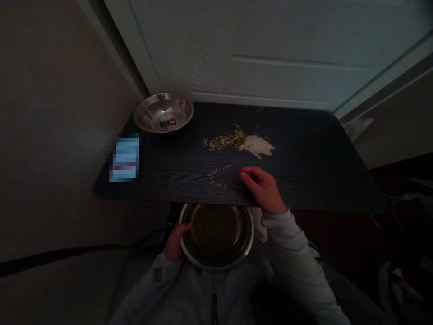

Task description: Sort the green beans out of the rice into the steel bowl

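Note:
My left hand [176, 241] grips the left rim of a metal bowl [251, 234], thumb over the edge, below the table's front edge. Small green beans or grains [214, 225] cover the bottom of this bowl. Over the front part of the dark table, my right hand [260, 185] has its thumb and forefinger brought together; whatever is between them, if anything, is too small to see. Just left of its fingertips lies a thin curved line of scattered pale grains [216, 176]. Farther back sit a heap of white rice-like grains [259, 145] and a mixed green and white patch [225, 141].
A second metal bowl [164, 110] with a dark label inside stands at the table's back left. A lit, blurred-out phone-like screen [124, 159] is at the left edge of the table [321, 171]. Behind rises a white panel [287, 40] with a heart relief.

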Available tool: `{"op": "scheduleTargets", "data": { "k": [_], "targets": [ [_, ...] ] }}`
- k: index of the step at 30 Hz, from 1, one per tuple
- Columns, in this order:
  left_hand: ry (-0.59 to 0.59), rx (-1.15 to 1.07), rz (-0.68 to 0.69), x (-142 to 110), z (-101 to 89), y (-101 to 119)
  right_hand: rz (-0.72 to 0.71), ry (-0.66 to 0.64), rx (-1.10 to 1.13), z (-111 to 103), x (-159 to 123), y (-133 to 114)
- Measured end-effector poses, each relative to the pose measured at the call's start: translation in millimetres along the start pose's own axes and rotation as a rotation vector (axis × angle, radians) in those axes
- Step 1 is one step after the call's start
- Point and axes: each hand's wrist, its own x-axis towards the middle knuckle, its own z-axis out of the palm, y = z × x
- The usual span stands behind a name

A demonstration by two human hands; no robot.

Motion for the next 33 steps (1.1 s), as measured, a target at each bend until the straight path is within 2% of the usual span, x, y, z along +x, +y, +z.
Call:
{"op": "scheduleTargets", "data": {
  "k": [2, 6, 10, 12, 16, 20, 24, 29, 33],
  "targets": [
    [0.005, -0.008, 0.02, -1.8, 2.1, 2.4, 0.005, 0.011, 0.015, -0.5, -0.9, 0.3],
    [0.004, 0.001, -0.051, -2.2, 4.0, 3.9, -0.021, -0.043, 0.037, -1.4, -2.9, 0.9],
    [0.043, 0.074, 0.063, -1.1, 0.6, 1.8, -0.023, -0.063, 0.005, -0.4, -3.9, 1.5],
    [0.035, 0.088, 0.089, -2.2, -0.6, 2.1, -0.022, -0.049, -0.017, 0.2, -3.8, 1.6],
    [-0.003, 0.033, 0.031, -5.6, 0.6, 4.3, -0.009, -0.004, -0.047, 0.3, -3.2, 0.2],
    [0.027, 0.048, 0.059, -3.6, 0.4, 2.2, 0.009, 0.023, -0.051, -0.5, -2.8, -2.6],
    [0.027, 0.086, -0.01, 0.1, -0.2, -0.8, 0.017, 0.056, -0.053, -0.5, -3.0, -3.8],
    [0.031, 0.068, 0.046, -0.3, -0.4, -1.1, 0.041, 0.113, -0.048, 0.3, -2.8, -3.3],
    [0.057, 0.093, 0.091, -0.2, -2.7, -2.2, 0.043, 0.108, -0.039, 0.4, -2.6, -3.2]
  ]
}}
